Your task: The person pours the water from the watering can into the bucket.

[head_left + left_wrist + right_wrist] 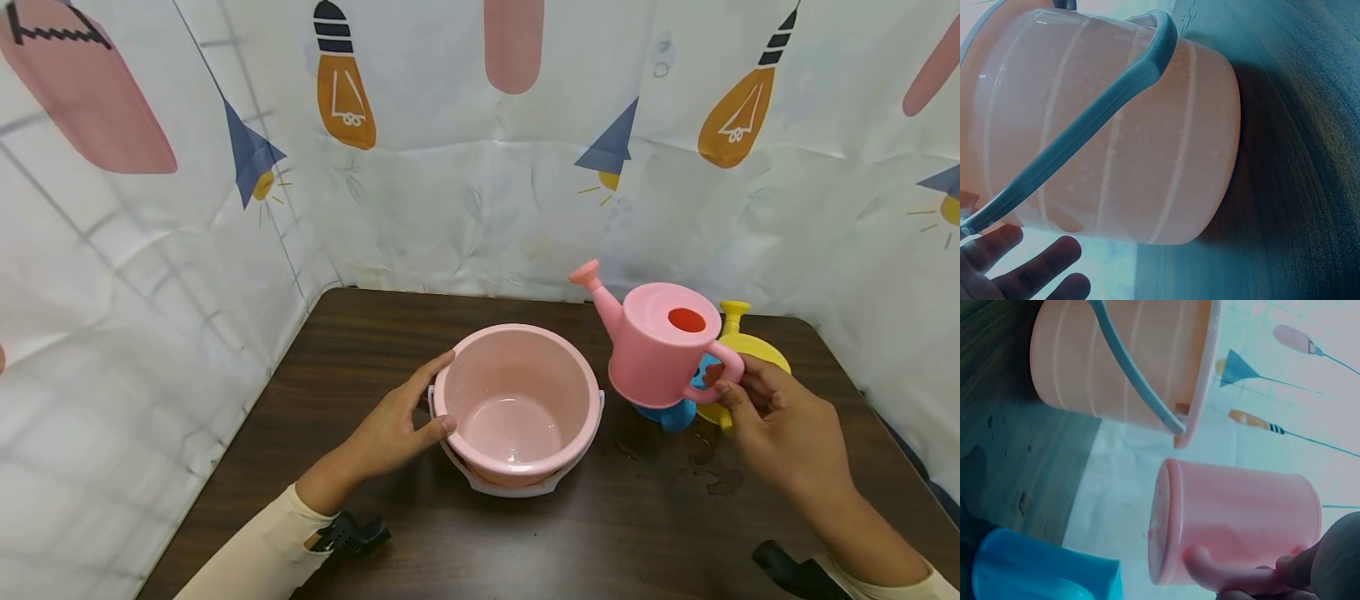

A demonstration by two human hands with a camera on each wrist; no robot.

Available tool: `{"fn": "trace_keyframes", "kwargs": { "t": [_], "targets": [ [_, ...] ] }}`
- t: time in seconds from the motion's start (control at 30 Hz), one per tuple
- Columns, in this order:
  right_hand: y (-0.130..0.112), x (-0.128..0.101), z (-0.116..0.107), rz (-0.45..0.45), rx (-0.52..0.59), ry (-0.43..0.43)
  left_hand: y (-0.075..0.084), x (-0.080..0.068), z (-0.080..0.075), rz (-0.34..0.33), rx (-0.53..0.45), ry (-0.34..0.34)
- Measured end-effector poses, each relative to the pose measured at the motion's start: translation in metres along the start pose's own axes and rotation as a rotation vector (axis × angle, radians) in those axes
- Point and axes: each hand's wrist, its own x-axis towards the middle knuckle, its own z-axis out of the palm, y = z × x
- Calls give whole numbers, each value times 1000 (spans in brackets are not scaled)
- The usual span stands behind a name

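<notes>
A pink plastic watering can (660, 346) is held up off the tabletop (375, 333), above its right half, approx. level w/ the bucket's rim and just right of the bucket. The can is a squat cylinder w/ a flat top, a round fill hole showing red inside, a slim spout ending in a flared tip that points up and left, and a loop handle on its right side. It is tilted slightly, spout side higher. In the right wrist view its flat base (1161, 525) faces the camera and clears the wood.

Right hand (772, 433): fingers curled round the can's handle, thumb on top; a firm grasp carrying the can's weight.

Left hand (397, 425): loosely spread, fingers straight-ish, cupping the outer left wall of a pink bucket (517, 408). Thumb lies along the near rim, index finger along the far rim; it touches and steadies, not clenched. In the left wrist view the fingertips (1041, 269) lie beside the bucket wall.

The bucket stands upright near the tabletop's center, toward the front edge, w/ a pale bail handle (1085, 131) folded down round it. Inside looks wet.

Behind the can, near the right edge: a yellow watering can (750, 350) and a blue toy (671, 412), partly hidden. Small water spots (708, 467) on the wood in front of them.
</notes>
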Motion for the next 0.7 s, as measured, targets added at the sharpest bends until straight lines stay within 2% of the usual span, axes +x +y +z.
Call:
{"fn": "trace_keyframes", "kwargs": {
  "t": [0.7],
  "targets": [
    [-8,5,-15,-63,4,11,0,-1,1,-11,-10,2]
  ]
}}
